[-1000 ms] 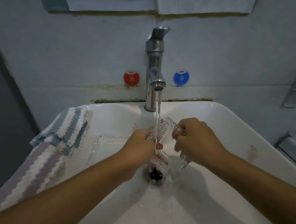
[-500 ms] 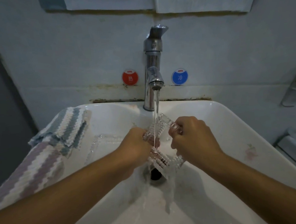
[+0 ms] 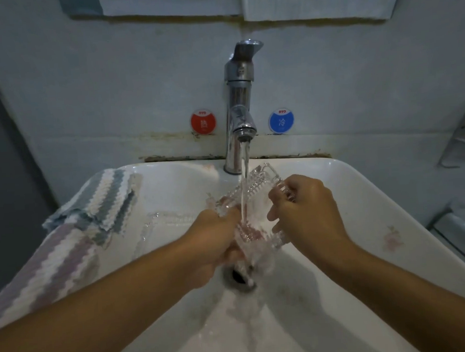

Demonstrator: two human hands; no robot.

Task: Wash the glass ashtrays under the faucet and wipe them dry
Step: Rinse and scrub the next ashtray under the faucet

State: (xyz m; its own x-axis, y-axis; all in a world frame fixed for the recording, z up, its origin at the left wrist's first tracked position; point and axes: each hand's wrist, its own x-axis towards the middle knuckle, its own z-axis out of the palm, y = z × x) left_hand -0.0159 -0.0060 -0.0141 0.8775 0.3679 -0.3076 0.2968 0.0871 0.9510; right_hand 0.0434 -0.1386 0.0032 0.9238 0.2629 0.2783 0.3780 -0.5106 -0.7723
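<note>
Glass ashtray (image 3: 256,190) sat tilted at frame centre under the faucet (image 3: 240,115) stream, gripped by the left hand (image 3: 216,236) and right hand (image 3: 306,206), fingers curled round its edges.

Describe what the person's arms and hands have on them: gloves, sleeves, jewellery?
Nothing is worn. The left hand and right hand are bare, without gloves, and no rings show on the visible fingers. Both forearms are bare, with no sleeve, watch or bracelet anywhere in view.
</note>
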